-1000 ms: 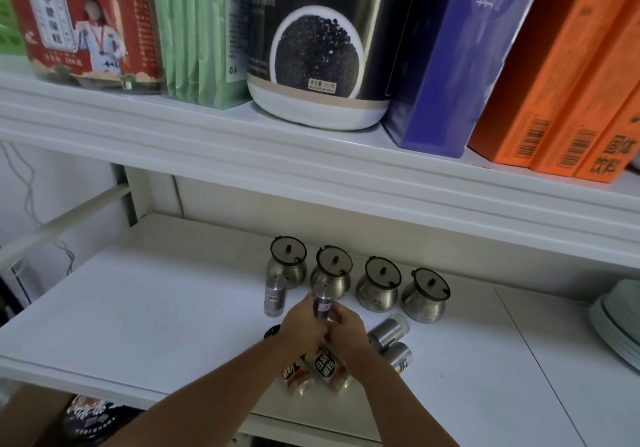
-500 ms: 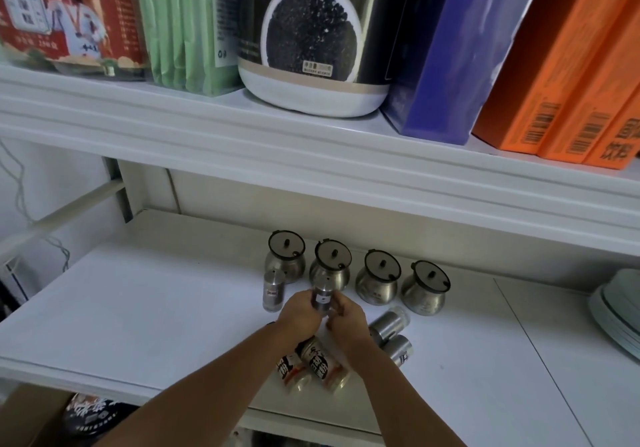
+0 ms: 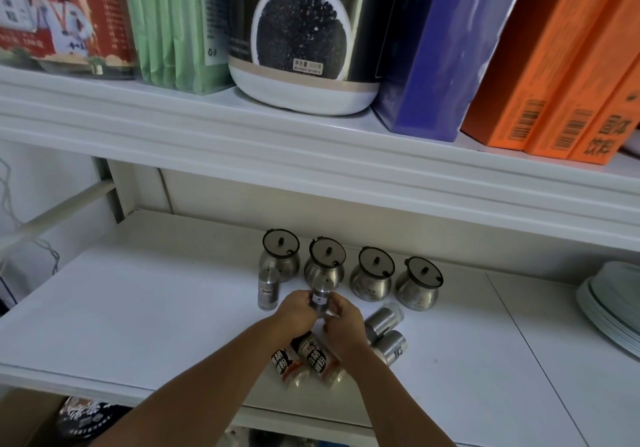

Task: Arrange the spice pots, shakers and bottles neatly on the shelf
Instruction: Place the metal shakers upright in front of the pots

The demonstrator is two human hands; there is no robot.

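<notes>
— While both hands meet mid-shelf, where is the shaker?
— Upright between them: my left hand (image 3: 298, 311) and right hand (image 3: 343, 322) pinch the steel shaker (image 3: 321, 294) from either side, fingers curled on its lower body, just before the second spice pot (image 3: 325, 266) in the back-edge row.

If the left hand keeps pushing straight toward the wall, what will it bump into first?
Probably the second steel pot from the left. The left hand and right hand hold a shaker just before it, though depth is unclear.
</notes>
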